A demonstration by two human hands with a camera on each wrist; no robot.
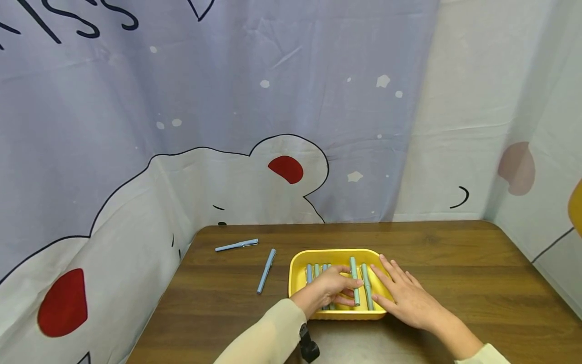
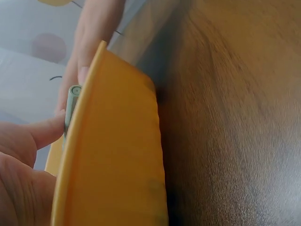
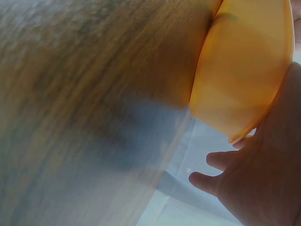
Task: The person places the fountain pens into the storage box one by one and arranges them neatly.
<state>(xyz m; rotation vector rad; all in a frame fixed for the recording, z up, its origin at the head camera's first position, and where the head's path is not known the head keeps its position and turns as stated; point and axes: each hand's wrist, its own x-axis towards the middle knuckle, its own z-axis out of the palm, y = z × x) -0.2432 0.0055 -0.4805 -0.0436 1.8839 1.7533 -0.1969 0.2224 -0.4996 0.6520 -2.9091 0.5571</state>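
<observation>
In the head view my left hand (image 1: 331, 284) is over the yellow tray (image 1: 336, 314), pinching a light green pen (image 1: 354, 273) between thumb and fingers. Another green pen (image 1: 366, 283) lies just right of it in the tray. Several blue and green pens, among them a blue pen (image 1: 309, 273), lie side by side at the tray's left, partly hidden by this hand. My right hand (image 1: 406, 299) has its fingers spread across the tray's right rim. The left wrist view shows the end of a green pen (image 2: 75, 90) beside the left thumb, behind the tray wall (image 2: 117, 141).
Two blue pens lie outside the tray on the wooden table (image 1: 454, 263): one blue pen (image 1: 236, 245) near the back left, and a second blue pen (image 1: 266, 271) closer to the tray. A printed curtain (image 1: 227, 101) hangs behind the table.
</observation>
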